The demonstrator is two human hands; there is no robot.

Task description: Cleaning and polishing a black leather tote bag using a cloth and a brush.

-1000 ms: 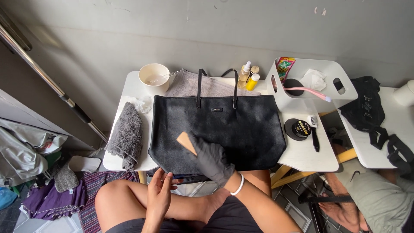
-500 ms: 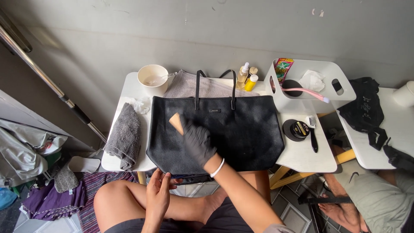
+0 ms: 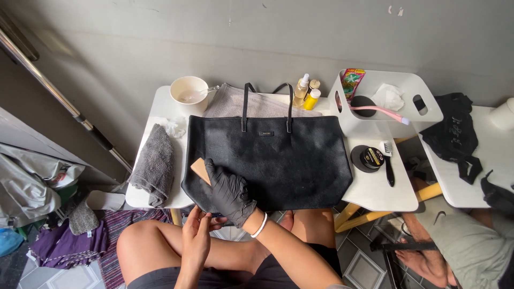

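A black leather tote bag lies flat on a small white table, handles pointing away from me. My right hand, in a black glove, presses a tan wooden brush onto the bag's lower left corner. My bare left hand rests just below the table edge, fingers at the bag's bottom rim above my knees.
A grey cloth lies left of the bag, a white bowl behind it. Small bottles, a white caddy with a pink brush, an open polish tin and a black brush sit right. Another person's foot is lower right.
My gloved right hand has slid the brush leftward and down across the bag, from its middle-left area to the lower left corner. The left hand stays near the bag's bottom edge.
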